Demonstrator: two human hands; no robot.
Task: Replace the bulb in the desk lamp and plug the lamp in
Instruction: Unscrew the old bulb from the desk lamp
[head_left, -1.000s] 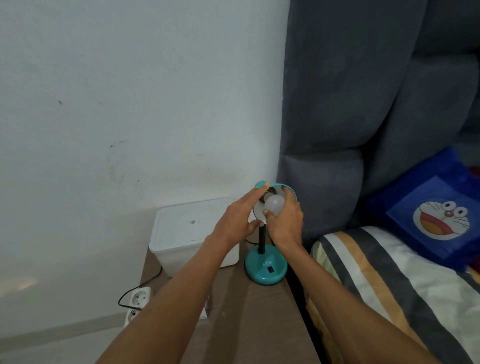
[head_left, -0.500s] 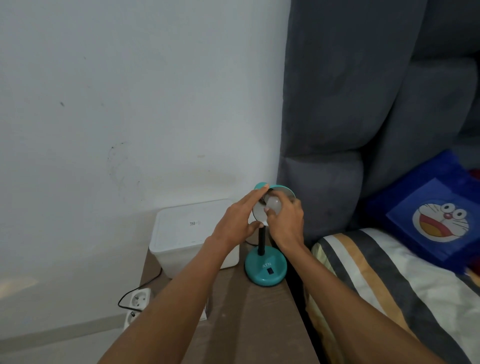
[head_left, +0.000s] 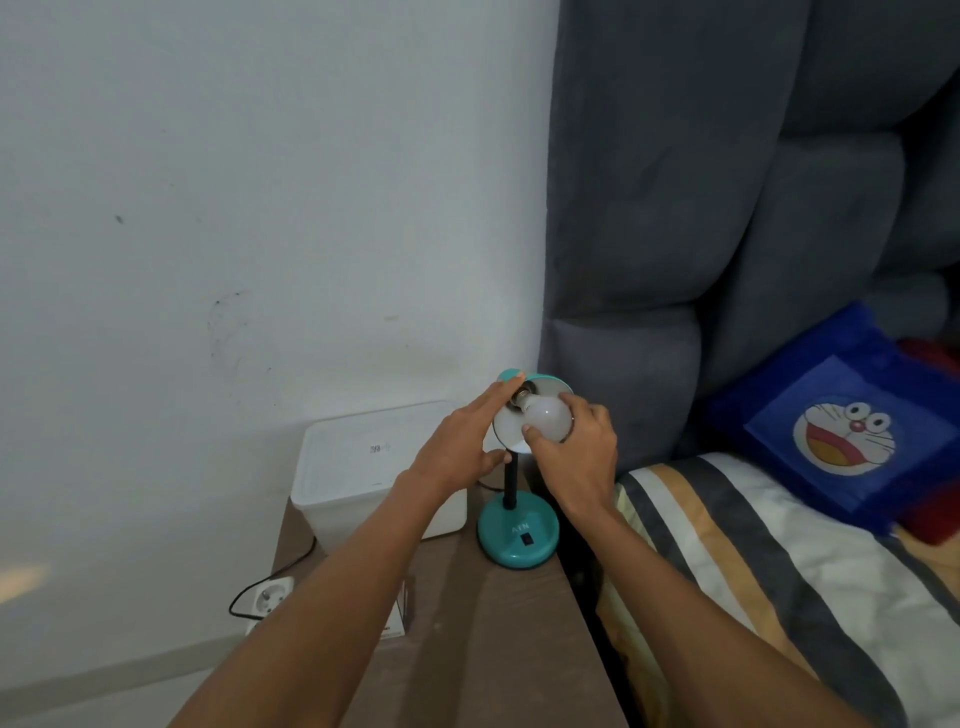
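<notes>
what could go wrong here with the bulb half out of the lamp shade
1. The right hand grips the bulb by its globe alone; a slip could drop it onto the nightstand.
2. The lamp base sits near the nightstand's edge beside the bed. The left hand only braces the shade, so twisting could tip the lamp.
3. The bulb looks tilted in the socket, so it may cross-thread.

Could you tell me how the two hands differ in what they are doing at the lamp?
The right hand wraps its fingers around the white bulb; the left hand holds no bulb and rests flatter, fingertips on the teal shade. The right sits below the bulb, the left beside the shade. Both are bare and at the lamp head.
</notes>
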